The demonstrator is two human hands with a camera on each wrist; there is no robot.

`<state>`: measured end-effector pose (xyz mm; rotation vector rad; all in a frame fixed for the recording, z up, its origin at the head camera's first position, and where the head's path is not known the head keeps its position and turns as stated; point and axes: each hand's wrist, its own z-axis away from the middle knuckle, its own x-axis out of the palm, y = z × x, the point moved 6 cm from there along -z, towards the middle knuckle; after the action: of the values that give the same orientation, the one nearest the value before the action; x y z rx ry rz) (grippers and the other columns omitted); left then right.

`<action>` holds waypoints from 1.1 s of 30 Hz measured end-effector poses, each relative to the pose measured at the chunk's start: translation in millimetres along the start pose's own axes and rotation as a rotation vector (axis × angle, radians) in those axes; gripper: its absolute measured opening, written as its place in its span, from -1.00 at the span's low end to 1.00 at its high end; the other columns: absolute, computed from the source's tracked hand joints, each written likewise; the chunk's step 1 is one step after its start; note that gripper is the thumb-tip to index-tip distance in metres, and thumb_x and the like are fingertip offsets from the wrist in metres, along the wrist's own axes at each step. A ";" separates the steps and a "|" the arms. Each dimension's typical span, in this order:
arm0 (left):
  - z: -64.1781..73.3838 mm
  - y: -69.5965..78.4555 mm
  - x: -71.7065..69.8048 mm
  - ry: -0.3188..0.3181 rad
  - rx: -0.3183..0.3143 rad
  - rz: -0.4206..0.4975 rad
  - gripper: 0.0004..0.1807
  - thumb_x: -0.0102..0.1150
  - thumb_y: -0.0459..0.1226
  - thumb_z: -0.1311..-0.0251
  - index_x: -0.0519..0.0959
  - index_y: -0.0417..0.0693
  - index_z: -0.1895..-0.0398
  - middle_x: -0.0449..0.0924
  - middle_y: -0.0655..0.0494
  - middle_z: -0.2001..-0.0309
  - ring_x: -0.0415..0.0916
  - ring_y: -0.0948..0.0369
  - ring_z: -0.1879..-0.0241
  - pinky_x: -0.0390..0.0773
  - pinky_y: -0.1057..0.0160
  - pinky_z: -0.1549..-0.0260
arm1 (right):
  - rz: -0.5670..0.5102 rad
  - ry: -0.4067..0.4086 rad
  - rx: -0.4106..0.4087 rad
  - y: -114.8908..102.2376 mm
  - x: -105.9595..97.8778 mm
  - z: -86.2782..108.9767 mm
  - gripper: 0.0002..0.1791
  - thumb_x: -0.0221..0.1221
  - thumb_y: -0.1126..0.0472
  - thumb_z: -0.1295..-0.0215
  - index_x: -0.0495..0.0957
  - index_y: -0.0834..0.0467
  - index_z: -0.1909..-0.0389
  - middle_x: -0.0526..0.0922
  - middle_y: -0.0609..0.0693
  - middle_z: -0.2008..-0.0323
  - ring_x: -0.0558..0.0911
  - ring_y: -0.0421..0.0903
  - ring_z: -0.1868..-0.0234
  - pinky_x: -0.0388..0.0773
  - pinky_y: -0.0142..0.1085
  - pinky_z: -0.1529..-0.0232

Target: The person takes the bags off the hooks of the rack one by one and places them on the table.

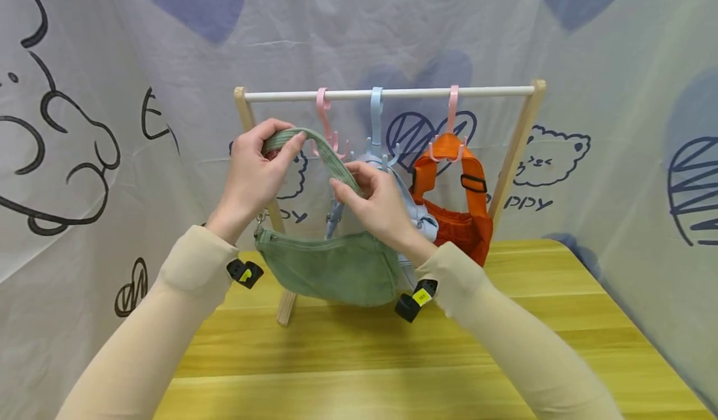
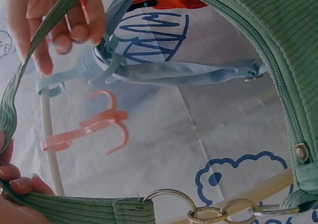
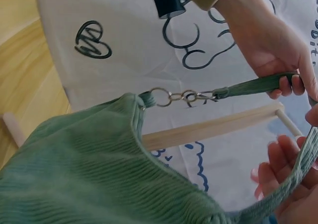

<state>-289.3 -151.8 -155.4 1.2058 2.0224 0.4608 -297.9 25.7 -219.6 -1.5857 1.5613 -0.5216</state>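
A green corduroy shoulder bag [image 1: 331, 270] hangs by its strap [image 1: 314, 136] from both hands, in front of a small rack. My left hand [image 1: 255, 164] grips the top of the strap between thumb and curled fingers. Lower down on the other side, my right hand [image 1: 381, 205] holds the strap between thumb and fingers; the right wrist view shows those fingers only slightly bent. Metal rings [image 2: 206, 214] join one strap end to the bag. Just behind the strap, a pink hook [image 2: 102, 124] hangs on the white bar [image 1: 291, 96] with nothing on its prongs.
A light blue hook [image 1: 376, 118] carries a light blue bag [image 1: 423, 220], partly hidden by my right hand. Right of it, an orange bag [image 1: 457, 227] hangs from another pink hook [image 1: 452, 108]. The rack's wooden legs [image 1: 516, 149] stand on a yellow wooden table [image 1: 348, 370]; printed cloth surrounds it.
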 end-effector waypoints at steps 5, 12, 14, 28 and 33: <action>12.1 -0.5 1.5 0.017 0.044 -0.013 -0.77 0.19 -0.19 -0.41 0.65 -0.19 0.10 0.47 0.18 0.39 0.24 0.27 0.49 0.27 0.39 0.46 | 0.073 -0.044 0.015 11.8 2.8 18.2 -0.67 0.22 0.23 -0.40 0.55 0.24 -0.13 0.73 0.19 0.11 0.69 -0.06 0.18 0.61 -0.35 0.14; 27.9 0.4 2.4 0.024 0.080 -0.012 -0.80 0.19 -0.23 -0.41 0.65 -0.19 0.11 0.60 0.06 0.27 0.32 0.27 0.43 0.34 0.40 0.39 | 0.092 -0.112 0.057 30.6 5.3 41.8 -0.67 0.22 0.22 -0.40 0.52 0.15 -0.14 0.73 0.12 0.13 0.69 -0.12 0.21 0.59 -0.29 0.16; 33.2 -0.1 2.0 0.027 0.089 -0.006 -0.81 0.19 -0.24 -0.41 0.65 -0.19 0.13 0.59 0.06 0.29 0.31 0.27 0.44 0.33 0.40 0.39 | 0.089 -0.126 0.068 36.3 5.9 48.5 -0.67 0.23 0.22 -0.40 0.52 0.13 -0.14 0.73 0.11 0.11 0.68 -0.14 0.18 0.60 -0.30 0.12; 66.9 -7.4 -0.4 0.096 0.144 0.014 -0.89 0.25 -0.33 -0.33 0.67 -0.21 0.20 0.53 0.09 0.39 0.30 0.31 0.47 0.32 0.41 0.43 | 0.008 -0.187 0.067 78.0 13.0 100.9 -0.61 0.24 0.33 -0.35 0.49 0.30 -0.17 0.67 0.29 0.05 0.69 -0.04 0.03 0.61 -0.33 -0.02; 76.2 -11.4 0.6 0.129 0.177 0.019 -0.91 0.26 -0.37 -0.32 0.67 -0.24 0.22 0.52 0.06 0.41 0.28 0.35 0.48 0.31 0.40 0.47 | 0.002 -0.183 0.091 89.4 17.3 118.1 -0.64 0.25 0.30 -0.35 0.53 0.21 -0.14 0.69 0.20 0.02 0.63 -0.29 0.13 0.61 -0.35 0.09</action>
<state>-240.1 -161.4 -214.0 1.3316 2.2011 0.3835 -258.3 51.0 -361.2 -1.5185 1.3826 -0.4276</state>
